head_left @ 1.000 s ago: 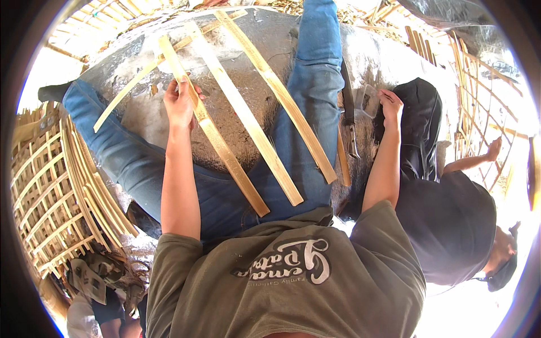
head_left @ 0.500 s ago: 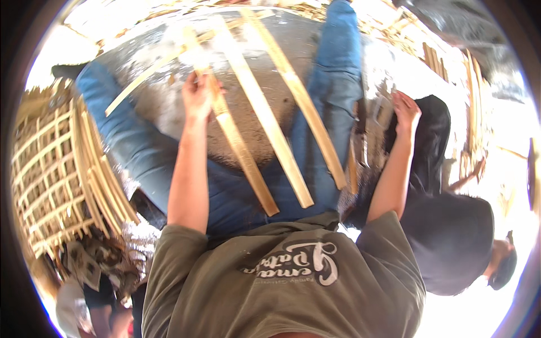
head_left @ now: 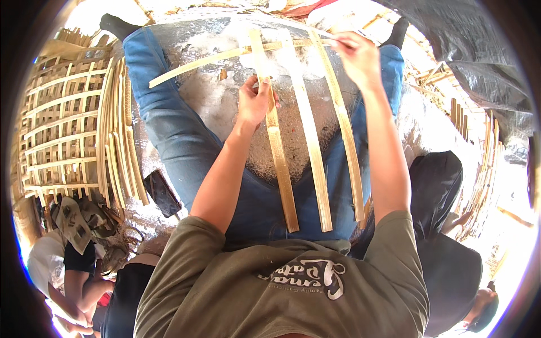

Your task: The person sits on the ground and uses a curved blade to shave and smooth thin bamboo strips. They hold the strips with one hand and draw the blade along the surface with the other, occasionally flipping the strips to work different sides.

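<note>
three long flat pale bamboo strips [head_left: 311, 158] lie side by side on the silvery grey ground sheet [head_left: 225, 96], running away from the person between the spread legs in blue jeans [head_left: 169, 135]. a fourth thin bamboo strip [head_left: 208, 59] lies crosswise over their far ends, slanting down to the left. the strips are straw yellow, straight, even in width, and the near ends reach the lap.

left hand [head_left: 255, 102] presses down on the leftmost strip, fingers curled over it just below the crossing. right hand [head_left: 356, 55] is up at the far end of the rightmost strip, fingers pinched narrow on the right end of the cross strip.

around: a woven open-lattice bamboo panel [head_left: 67, 124] lies to the left, its loose strip ends fanned beside the left leg; a dark flat object [head_left: 162, 192] sits by that thigh. a second person in black clothes [head_left: 445, 242] crouches at the right, near more bamboo slats [head_left: 484, 169]. another person [head_left: 62, 265] sits at the lower left. a dark tarpaulin [head_left: 479, 50] hangs at the upper right. both forearms cross over the strips and hide parts of them.

against a second ago: the right hand was out at the right, off the strips; it has come in to the far ends. the left hand stays on the leftmost strip.
</note>
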Action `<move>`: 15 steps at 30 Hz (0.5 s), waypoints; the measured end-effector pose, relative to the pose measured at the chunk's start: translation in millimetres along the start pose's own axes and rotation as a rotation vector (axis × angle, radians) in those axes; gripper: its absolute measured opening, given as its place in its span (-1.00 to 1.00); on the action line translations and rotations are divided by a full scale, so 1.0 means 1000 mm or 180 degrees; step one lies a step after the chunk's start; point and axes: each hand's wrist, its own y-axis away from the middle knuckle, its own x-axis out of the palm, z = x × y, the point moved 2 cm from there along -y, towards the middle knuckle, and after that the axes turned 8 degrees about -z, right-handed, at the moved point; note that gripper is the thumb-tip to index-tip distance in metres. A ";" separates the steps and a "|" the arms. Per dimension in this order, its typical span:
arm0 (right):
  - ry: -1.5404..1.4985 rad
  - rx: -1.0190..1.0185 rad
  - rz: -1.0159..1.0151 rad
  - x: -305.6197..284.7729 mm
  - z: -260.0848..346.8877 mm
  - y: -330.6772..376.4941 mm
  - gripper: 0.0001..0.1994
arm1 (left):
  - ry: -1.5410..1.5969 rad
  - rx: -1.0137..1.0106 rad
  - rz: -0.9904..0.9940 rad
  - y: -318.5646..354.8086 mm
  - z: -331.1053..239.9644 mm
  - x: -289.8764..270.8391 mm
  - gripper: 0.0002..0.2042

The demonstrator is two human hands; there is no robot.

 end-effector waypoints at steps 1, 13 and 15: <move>0.0132 -0.0167 0.0114 0.018 0.008 -0.006 -0.87 | -0.0022 -0.0004 -0.0027 0.001 0.000 0.001 -0.78; -0.0183 -0.0363 0.0388 0.133 0.036 -0.019 -0.91 | -0.0023 -0.0106 -0.0151 0.001 0.002 0.002 -0.78; -0.0102 -0.0394 0.0430 0.137 0.037 -0.019 -0.91 | 0.0002 -0.0117 -0.0167 0.000 0.003 0.003 -0.78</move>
